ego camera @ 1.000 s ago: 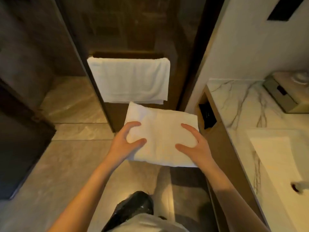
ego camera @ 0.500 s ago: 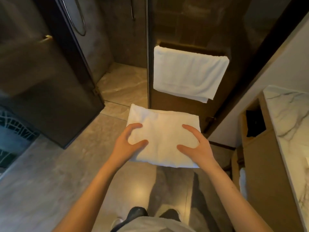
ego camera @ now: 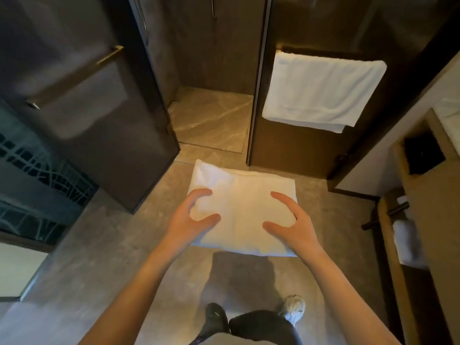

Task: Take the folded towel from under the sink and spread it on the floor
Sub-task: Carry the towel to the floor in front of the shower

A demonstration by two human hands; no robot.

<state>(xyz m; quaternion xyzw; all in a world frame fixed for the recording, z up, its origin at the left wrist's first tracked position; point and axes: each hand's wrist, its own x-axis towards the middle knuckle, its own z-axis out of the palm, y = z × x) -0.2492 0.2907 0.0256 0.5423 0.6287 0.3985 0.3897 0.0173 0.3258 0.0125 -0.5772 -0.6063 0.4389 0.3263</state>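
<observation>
Head camera: my left hand (ego camera: pixel 189 220) and right hand (ego camera: pixel 291 227) grip the folded towel (ego camera: pixel 239 207) by its sides above the floor (ego camera: pixel 124 245); a hanging towel (ego camera: pixel 321 93) at one o'clock.

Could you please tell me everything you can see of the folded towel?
The folded towel is white, soft-looking cloth, folded into a flat rectangle with a faint crease down its middle. It is held roughly level above the floor. The left hand grips its left side, the right hand its right.

Beige stone floor (ego camera: pixel 104 265), dark glass shower door (ego camera: pixel 82 100).
</observation>
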